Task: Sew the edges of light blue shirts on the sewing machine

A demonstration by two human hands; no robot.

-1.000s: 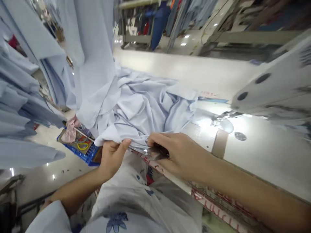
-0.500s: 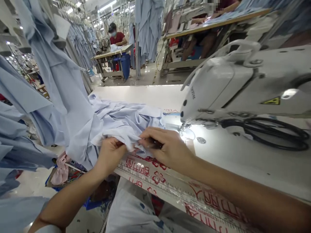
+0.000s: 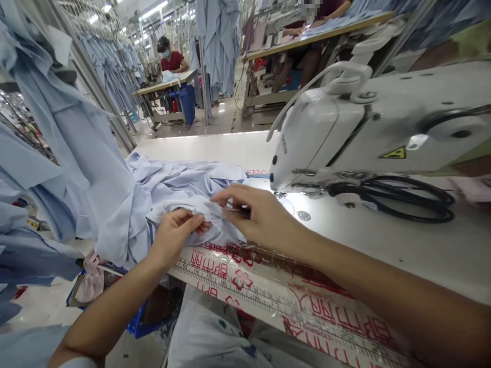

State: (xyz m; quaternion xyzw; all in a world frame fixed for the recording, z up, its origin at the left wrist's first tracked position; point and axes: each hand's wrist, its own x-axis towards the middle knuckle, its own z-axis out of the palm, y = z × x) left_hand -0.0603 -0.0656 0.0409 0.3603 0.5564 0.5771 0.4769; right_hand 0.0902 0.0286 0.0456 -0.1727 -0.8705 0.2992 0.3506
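Light blue cloth [image 3: 184, 176] lies bunched on the white sewing table, joined to folds hanging at the left. My left hand [image 3: 176, 232] pinches its near edge, thumb over the fabric, with some fingertips showing beyond. Just to the right, my right hand [image 3: 249, 209] is curled at the same cloth, its thumb and index finger close together; a small dark metal tool [image 3: 240, 208] sits within its fingers, its full shape hidden. The white sewing machine [image 3: 314, 133] stands right of the cloth, its needle area lit.
A taped measuring scale [image 3: 230, 281] with red print runs along the table's near edge. Black cable [image 3: 410, 199] lies coiled by the machine. Blue garments [image 3: 57, 128] hang at the left above a blue bin [image 3: 141, 322]. A person in red [image 3: 172, 61] sits at another table behind.
The view has shifted slightly right. My left hand has turned so its thumb lies over the cloth, and the cloth edge between my hands now lies lower and flatter. My right fingers have lifted a little.
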